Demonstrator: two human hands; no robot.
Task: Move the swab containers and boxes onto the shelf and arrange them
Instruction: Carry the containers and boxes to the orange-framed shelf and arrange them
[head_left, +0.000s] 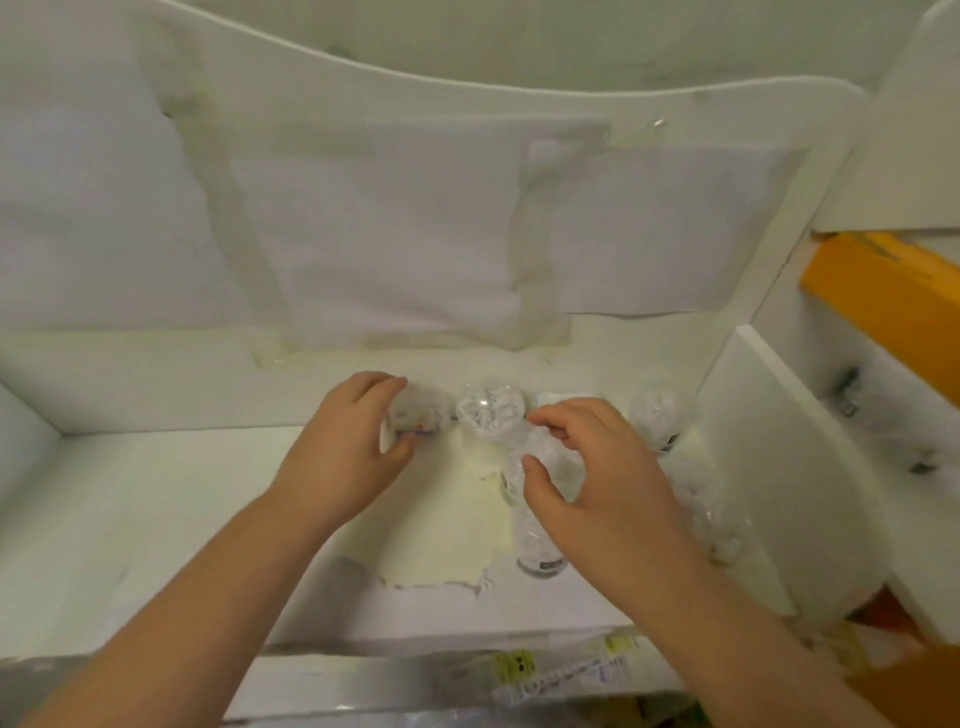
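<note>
On the white shelf (156, 499) stand several clear plastic swab containers. My left hand (348, 447) grips a small white box (415, 418) near the back wall. To its right stands a clear round container (491, 408), seen from above. My right hand (587, 478) curls around the top of a tall clear container (535, 535) standing nearer the front. Another clear container (657, 415) stands against the right divider. A white box (556, 399) shows just behind my right fingers. The view is blurred.
A white back wall (415, 234) patched with tape closes the shelf. A white divider panel (779, 467) bounds it on the right, with more clear containers (883, 426) and an orange box (893, 291) beyond. Labelled packets (561, 675) lie below the shelf's front edge.
</note>
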